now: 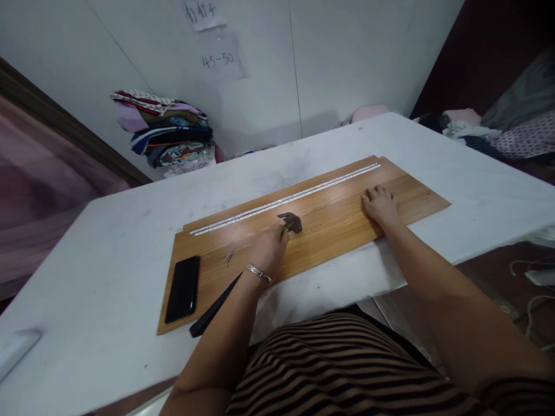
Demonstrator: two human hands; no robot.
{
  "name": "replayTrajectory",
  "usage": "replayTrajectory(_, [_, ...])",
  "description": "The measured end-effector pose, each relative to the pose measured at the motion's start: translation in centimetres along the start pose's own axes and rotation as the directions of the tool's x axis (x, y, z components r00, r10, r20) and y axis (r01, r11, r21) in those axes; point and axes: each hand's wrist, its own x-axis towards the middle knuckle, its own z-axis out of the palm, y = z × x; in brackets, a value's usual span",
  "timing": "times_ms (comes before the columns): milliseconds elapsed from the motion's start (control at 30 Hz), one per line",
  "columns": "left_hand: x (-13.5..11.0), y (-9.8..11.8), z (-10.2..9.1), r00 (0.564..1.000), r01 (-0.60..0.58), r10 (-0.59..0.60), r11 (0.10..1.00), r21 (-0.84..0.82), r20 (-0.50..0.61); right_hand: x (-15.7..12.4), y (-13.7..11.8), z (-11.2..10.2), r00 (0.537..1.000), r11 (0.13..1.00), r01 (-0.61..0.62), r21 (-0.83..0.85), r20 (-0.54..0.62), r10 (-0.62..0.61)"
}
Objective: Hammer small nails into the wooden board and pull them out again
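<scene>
The left hand point(269, 249) has its grip tight around the hammer point(290, 222), in the middle of the wood board point(338, 237). The right hand point(379, 205), at 2 o'clock, lies open and flat. A crooked swing might hit it.

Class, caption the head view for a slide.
Left hand grips a hammer near its head; right hand rests flat on the wooden board.

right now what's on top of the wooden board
A black phone, nails, a white strip, a hammer in the left hand, and the right hand flat. Anything under either hand is hidden.
</scene>
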Motion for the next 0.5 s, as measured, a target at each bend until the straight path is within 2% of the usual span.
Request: replayTrajectory(500, [-0.08,-0.17,0.04,1.0,-0.018,0.018,1.0,-0.022,-0.015,0.09,0.16,0.09,1.0,1.0,0.004,-0.007,0.011,-0.004])
